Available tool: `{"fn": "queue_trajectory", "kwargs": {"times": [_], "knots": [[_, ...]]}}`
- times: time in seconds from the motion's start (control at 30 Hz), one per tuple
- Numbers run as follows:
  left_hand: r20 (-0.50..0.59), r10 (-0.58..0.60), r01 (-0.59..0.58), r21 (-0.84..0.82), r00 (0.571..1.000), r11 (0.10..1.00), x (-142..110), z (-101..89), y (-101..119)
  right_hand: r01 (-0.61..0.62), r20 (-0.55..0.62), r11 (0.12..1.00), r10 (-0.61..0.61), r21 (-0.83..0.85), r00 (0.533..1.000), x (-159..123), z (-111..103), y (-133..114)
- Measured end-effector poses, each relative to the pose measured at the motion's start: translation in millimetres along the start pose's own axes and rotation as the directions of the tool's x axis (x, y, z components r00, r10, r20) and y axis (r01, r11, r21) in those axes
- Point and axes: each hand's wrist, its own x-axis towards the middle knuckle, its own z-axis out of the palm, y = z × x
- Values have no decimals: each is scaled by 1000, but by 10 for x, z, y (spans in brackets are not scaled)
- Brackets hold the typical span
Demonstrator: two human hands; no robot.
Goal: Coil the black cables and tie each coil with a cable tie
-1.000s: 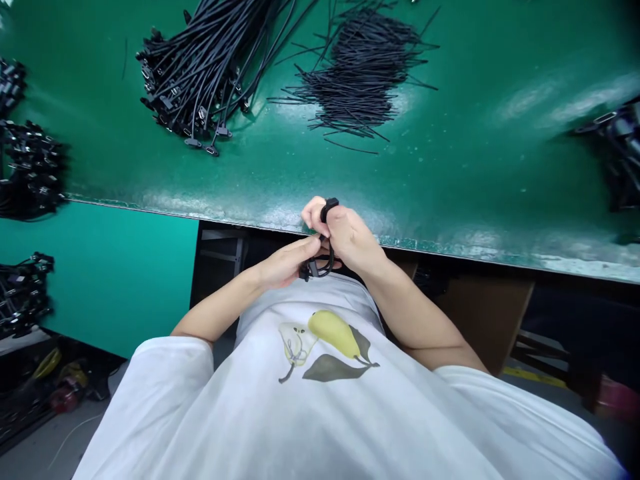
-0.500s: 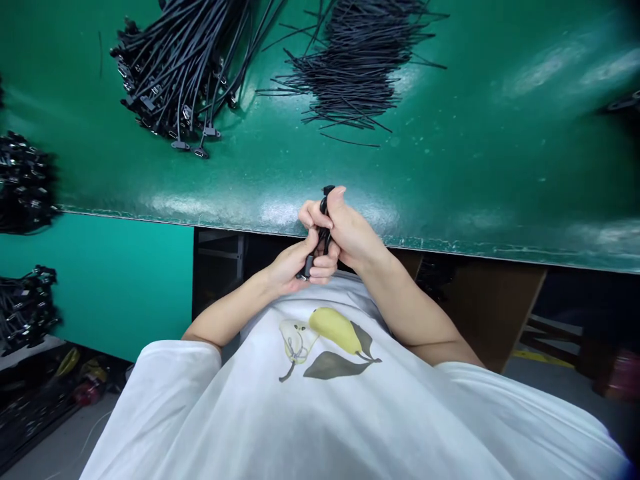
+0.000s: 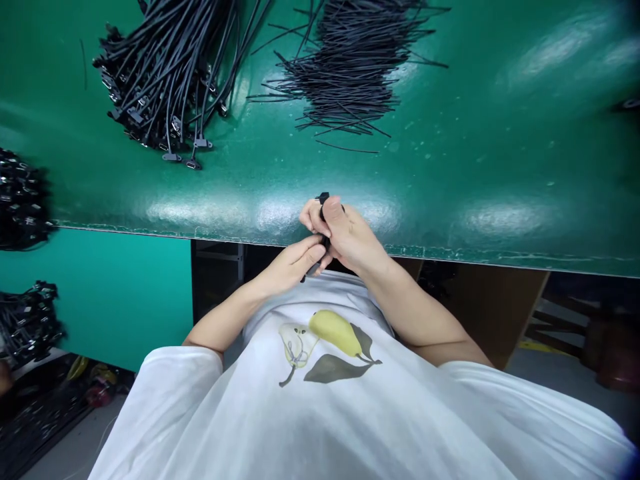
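Observation:
Both hands are together at the table's front edge, closed round a short bundled black cable (image 3: 325, 241). My right hand (image 3: 345, 230) grips its upper part, with a black connector end showing above the thumb and index finger. Just below, my left hand (image 3: 299, 262) pinches the lower part, and a dark connector tip pokes out under its fingers. Most of the cable is hidden by the fingers, so its exact winding cannot be made out.
On the green table (image 3: 480, 167) lie a heap of black cables with connectors (image 3: 170, 87) and a pile of thin black ties (image 3: 350, 73). More bundled black cables (image 3: 23, 200) sit at the left edge, others (image 3: 30, 323) on a lower green surface (image 3: 120, 287).
The cable loop that hung below the hands is now gathered inside the fingers. My left hand's fingers have shifted on the lower part. The view has turned slightly, moving the heaps left.

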Motion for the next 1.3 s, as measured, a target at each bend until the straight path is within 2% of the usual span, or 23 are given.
{"fn": "queue_trajectory", "kwargs": {"times": [0.1, 0.17, 0.23, 0.3, 0.37, 0.43, 0.5, 0.57, 0.63, 0.67, 0.73, 0.8, 0.87, 1.0, 1.17, 1.23, 1.3], "knots": [[-3, 33, -32, 173, 999, 984, 59, -18, 24, -4, -94, 996, -4, -86, 996, 5, -16, 49], [-29, 56, -49, 209, 998, 977, 78, 16, -6, 68, -179, 970, -112, -232, 977, 22, -25, 63], [-116, 92, -61, 246, 989, 967, 76, 65, -62, 180, -208, 907, -274, -381, 939, 46, -22, 66], [-222, 162, -87, 314, 962, 946, 63, 95, -118, 263, -180, 848, -379, -460, 907, 66, -19, 57], [-272, 209, -107, 346, 939, 932, 53, 79, -149, 270, -134, 847, -366, -458, 921, 78, -51, 26], [-262, 165, -102, 240, 951, 965, 54, 17, -136, 281, 8, 857, -308, -432, 952, 92, -167, -32], [-251, 69, -70, 5, 966, 998, 66, -68, -83, 313, 127, 825, -287, -470, 949, 134, -391, -105], [-251, -11, -47, -223, 968, 974, 85, -145, -10, 287, 67, 711, -321, -642, 945, 225, -688, -162], [-246, -62, -29, -348, 967, 937, 104, -190, 56, 140, -78, 525, -370, -839, 926, 352, -974, -177], [-238, -75, -22, -378, 968, 925, 113, -198, 81, 72, -107, 425, -383, -902, 917, 414, -1082, -169], [-220, -77, -22, -414, 972, 910, 123, -190, 111, 23, -82, 267, -375, -964, 923, 492, -1192, -138], [-215, -63, -39, -441, 975, 897, 122, -162, 118, 38, -36, 188, -374, -981, 927, 483, -1169, -108], [-204, -48, -52, -462, 978, 885, 109, -130, 111, 48, -24, 170, -401, -984, 916, 404, -1086, -89], [-170, -33, -49, -457, 985, 888, 60, -90, 95, -10, -99, 187, -473, -982, 875, 295, -1035, -51], [-154, -19, -48, -422, 988, 905, -11, -88, 100, -38, -125, 214, -408, -976, 904, 386, -1087, -38], [-158, -29, -42, -431, 987, 901, -29, -85, 93, -19, -130, 273, -396, -962, 909, 339, -991, -71], [-169, -37, -44, -451, 985, 891, -36, -75, 71, 67, -87, 421, -337, -905, 938, 219, -821, -88]]}}
